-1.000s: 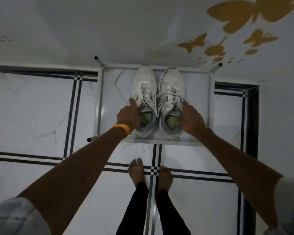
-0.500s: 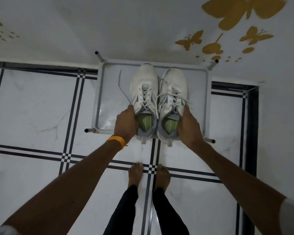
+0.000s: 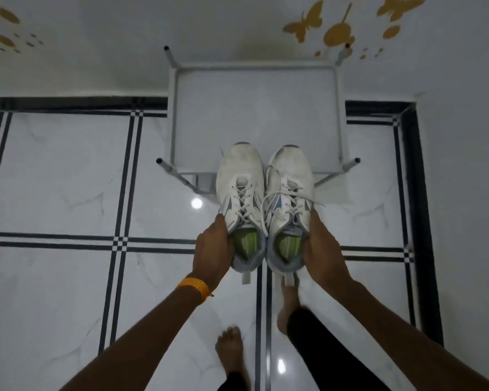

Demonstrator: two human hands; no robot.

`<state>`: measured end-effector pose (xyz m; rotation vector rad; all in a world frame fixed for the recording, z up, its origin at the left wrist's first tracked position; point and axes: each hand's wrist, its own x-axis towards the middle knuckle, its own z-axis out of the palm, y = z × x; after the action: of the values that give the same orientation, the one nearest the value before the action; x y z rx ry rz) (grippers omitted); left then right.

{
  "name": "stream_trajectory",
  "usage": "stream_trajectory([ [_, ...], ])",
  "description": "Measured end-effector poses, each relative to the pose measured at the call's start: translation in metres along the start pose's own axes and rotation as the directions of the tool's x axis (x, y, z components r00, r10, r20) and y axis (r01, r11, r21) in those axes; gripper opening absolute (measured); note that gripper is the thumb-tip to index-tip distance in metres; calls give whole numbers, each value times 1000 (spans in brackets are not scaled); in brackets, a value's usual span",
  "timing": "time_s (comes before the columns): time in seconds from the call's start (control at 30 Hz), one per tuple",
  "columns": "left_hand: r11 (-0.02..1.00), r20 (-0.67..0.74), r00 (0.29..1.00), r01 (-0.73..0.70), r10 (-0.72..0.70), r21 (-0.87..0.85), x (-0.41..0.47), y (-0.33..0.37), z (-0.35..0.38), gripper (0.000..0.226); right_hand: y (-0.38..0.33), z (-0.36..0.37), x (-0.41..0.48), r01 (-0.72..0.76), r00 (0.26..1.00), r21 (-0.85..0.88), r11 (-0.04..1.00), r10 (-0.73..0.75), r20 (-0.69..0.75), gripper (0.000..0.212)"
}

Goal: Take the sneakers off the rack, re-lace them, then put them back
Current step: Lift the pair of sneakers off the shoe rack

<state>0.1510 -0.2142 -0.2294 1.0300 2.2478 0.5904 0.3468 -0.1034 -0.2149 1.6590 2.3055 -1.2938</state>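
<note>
Two white sneakers with green insoles hang in the air side by side, toes pointing away from me. My left hand (image 3: 213, 251) grips the left sneaker (image 3: 240, 190) at its collar. My right hand (image 3: 321, 249) grips the right sneaker (image 3: 290, 190) the same way; its laces trail loose to both sides. The grey metal rack (image 3: 254, 117) stands against the wall beyond the shoes, its top shelf bare. The sneakers' toes overlap the rack's front edge in view.
The floor is white marble tile with black lines. My bare feet (image 3: 232, 351) stand below the shoes, one stepped back. A white wall with gold butterfly stickers (image 3: 305, 24) rises behind the rack. A dark skirting line (image 3: 418, 193) marks the wall at the right.
Both hands have lifted the sneakers off the rack shelf and drawn them toward me. The shelf now shows bare. My feet have shifted back.
</note>
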Motion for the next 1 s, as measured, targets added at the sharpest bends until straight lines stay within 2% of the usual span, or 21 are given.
stream_trajectory([
  [0.17,999,11,999,32,-32,-1,-48,-67,62,38,61,72,-34,5,1000,-33,999,-4,25,65],
  [0.27,998,30,999,36,-34,-49,-61,-111,113,38,107,114,-34,59,998,-39,998,-58,10,64],
  [0.43,1000,42,999,-4,3,27,-51,-185,205,26,185,188,-1,62,996,-131,990,-53,70,67],
  [0.57,994,53,998,-25,20,109,-27,-228,265,21,234,232,34,143,989,-153,978,-136,59,68],
  [0.7,989,54,998,-43,36,143,-4,-256,299,22,259,265,61,145,989,-148,978,-138,55,60],
  [0.83,983,-1,995,-102,104,150,18,-266,308,21,278,276,82,180,983,-151,972,-184,-17,48],
  [0.9,978,29,992,-130,127,164,27,-268,304,24,281,273,88,164,986,-191,968,-162,28,40],
  [0.93,974,63,990,-138,129,178,30,-269,301,27,278,269,90,160,987,-233,959,-147,70,41],
  [1.0,962,117,985,-153,129,228,34,-271,288,42,262,255,90,120,990,-415,902,-76,121,66],
])
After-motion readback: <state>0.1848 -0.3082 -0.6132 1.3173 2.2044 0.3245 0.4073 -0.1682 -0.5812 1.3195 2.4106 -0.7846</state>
